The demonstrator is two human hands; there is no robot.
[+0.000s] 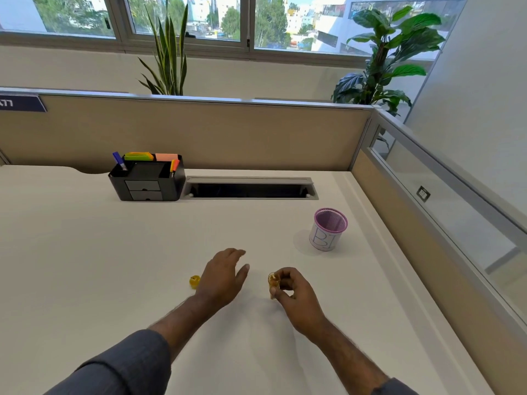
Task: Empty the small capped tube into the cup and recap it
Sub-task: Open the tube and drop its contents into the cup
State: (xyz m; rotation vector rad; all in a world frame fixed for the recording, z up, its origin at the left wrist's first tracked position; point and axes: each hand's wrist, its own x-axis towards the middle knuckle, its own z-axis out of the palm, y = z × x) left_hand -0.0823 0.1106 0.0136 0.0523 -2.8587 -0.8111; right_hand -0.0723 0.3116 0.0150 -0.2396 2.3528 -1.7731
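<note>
My right hand (293, 289) is closed around a small amber tube (273, 282), held roughly upright just above the white desk (85, 252), its open top facing me. A yellow cap (194, 281) lies on the desk to the left, next to my left hand (224, 277). That hand hovers flat with fingers spread and holds nothing. A pink mesh cup (329, 228) wrapped in white paper with letters on it stands farther back and to the right of both hands.
A black desk organiser (147, 181) with pens and sticky notes sits at the back left. Beside it is an open cable slot (251, 191). A partition wall (199, 132) runs behind the desk and a glass panel (445, 201) along its right.
</note>
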